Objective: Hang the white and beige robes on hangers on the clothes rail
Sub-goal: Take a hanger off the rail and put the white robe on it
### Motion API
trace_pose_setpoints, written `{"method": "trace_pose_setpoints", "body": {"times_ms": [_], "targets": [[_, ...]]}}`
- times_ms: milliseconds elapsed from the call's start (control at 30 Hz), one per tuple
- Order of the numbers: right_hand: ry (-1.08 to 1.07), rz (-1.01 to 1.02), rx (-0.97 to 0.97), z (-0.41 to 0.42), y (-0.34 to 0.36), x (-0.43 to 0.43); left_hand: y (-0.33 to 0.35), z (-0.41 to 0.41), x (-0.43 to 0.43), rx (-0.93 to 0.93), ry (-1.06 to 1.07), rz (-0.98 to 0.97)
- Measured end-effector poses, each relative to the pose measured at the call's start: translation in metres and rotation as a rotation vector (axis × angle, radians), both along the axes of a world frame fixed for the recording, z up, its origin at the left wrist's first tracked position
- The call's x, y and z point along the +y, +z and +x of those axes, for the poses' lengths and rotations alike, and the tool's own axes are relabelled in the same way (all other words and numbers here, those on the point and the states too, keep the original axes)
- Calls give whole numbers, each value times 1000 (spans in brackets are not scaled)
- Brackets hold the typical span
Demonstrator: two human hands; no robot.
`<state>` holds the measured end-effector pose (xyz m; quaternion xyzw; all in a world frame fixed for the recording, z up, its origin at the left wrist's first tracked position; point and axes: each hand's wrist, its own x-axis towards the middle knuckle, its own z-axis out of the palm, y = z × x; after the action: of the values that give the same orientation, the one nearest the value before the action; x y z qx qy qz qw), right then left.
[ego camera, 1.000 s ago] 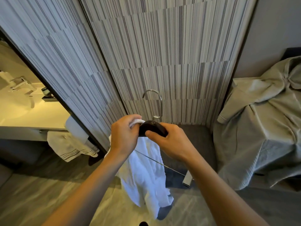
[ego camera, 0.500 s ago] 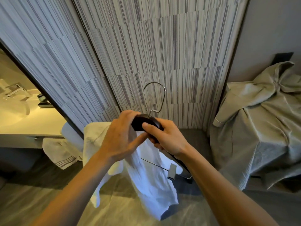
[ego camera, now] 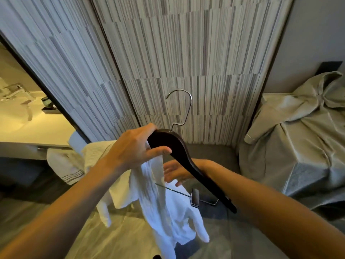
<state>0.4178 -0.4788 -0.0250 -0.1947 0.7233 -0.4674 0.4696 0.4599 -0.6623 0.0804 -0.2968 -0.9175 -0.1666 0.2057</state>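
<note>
A dark wooden hanger (ego camera: 179,152) with a silver hook and a clip bar hangs in front of me. My left hand (ego camera: 134,148) grips its left shoulder together with the white robe (ego camera: 164,208), which droops from that end toward the floor. My right hand (ego camera: 177,172) is below the hanger's right arm, fingers spread, next to the white cloth and holding nothing. The beige robe (ego camera: 298,139) lies heaped over a piece of furniture at the right. No clothes rail is in view.
Striped wall panels (ego camera: 186,53) stand straight ahead. A doorway at the left opens onto a bathroom counter (ego camera: 37,131) with a striped towel (ego camera: 65,165) hanging below it. Grey floor lies underneath.
My right hand has let go of the hanger's top and dropped below its right arm. The hanger's right arm is now bare and in view; my left hand still holds hanger and robe.
</note>
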Motion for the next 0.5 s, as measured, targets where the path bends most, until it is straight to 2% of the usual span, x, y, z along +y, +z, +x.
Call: {"method": "trace_pose_setpoints", "body": {"times_ms": [167, 367, 500], "targets": [[218, -54, 260, 1, -29, -29, 0, 11, -11, 49, -19, -5], [148, -102, 101, 12, -36, -36, -2, 19, -22, 77, -26, 16], [102, -175, 79, 11, -47, -42, 4, 23, -25, 100, -50, 41]]}}
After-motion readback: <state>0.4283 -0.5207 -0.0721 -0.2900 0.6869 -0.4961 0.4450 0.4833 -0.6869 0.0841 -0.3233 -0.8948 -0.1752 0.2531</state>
